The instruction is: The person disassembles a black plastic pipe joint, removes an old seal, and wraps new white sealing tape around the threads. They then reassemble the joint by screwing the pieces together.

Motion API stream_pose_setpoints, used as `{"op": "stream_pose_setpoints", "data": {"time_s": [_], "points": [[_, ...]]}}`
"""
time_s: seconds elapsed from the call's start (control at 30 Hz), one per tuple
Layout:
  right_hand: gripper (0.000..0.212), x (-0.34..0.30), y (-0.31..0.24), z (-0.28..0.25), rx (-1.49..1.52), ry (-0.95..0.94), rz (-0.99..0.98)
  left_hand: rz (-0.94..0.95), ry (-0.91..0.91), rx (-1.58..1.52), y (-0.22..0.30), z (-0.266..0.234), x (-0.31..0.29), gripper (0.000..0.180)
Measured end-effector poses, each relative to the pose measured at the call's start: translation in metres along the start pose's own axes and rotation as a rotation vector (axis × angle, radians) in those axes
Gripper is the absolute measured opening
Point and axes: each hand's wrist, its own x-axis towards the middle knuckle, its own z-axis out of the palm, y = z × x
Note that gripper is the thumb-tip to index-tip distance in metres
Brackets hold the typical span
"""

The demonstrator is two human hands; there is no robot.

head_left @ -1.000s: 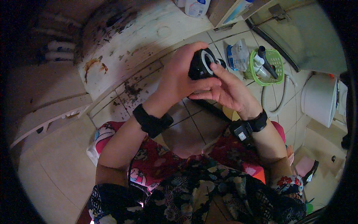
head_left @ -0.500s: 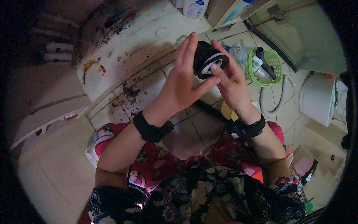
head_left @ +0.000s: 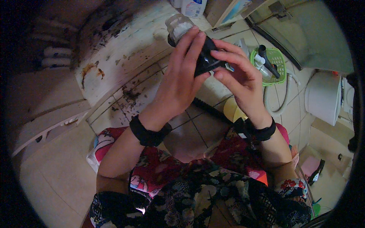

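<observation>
Both hands hold up a black cylindrical fitting above the tiled floor, tilted with its far end toward the upper left. At that end sits a clear, rounded cup-like part with something whitish inside. My left hand is wrapped along the fitting's left side, fingers stretched over it. At the opposite end, my right hand curls its fingertips and thumb around the rim. That end now faces away, and its opening cannot be seen.
A green basket with bottles and a black tube stands right, beside a grey hose. A black corrugated hose and a yellow round thing lie below my hands. Dark debris dots the floor by the stained cabinet base.
The fitting has been turned, hiding its white-ringed open end and bringing the clear part into view at upper left. My right thumb has come out of the opening to its rim.
</observation>
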Motion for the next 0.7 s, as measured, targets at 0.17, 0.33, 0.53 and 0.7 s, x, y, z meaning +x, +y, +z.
{"op": "stream_pose_setpoints", "data": {"time_s": [0.17,0.33,0.53,0.7], "points": [[0.029,0.000,0.008,-0.001,-0.032,0.053,-0.065,-0.012,-0.022,0.085,0.004,0.001,0.000,0.090],[0.022,-0.001,0.018,0.004,0.121,0.115,-0.058,-0.022,-0.028,0.079,0.007,-0.002,-0.001,0.082],[0.016,-0.004,0.024,0.012,0.177,0.165,-0.060,-0.027,-0.041,0.123,0.005,-0.005,-0.004,0.062],[0.015,-0.004,0.018,0.017,0.137,0.184,0.008,-0.030,0.024,0.048,-0.001,0.000,-0.005,0.051]]}}
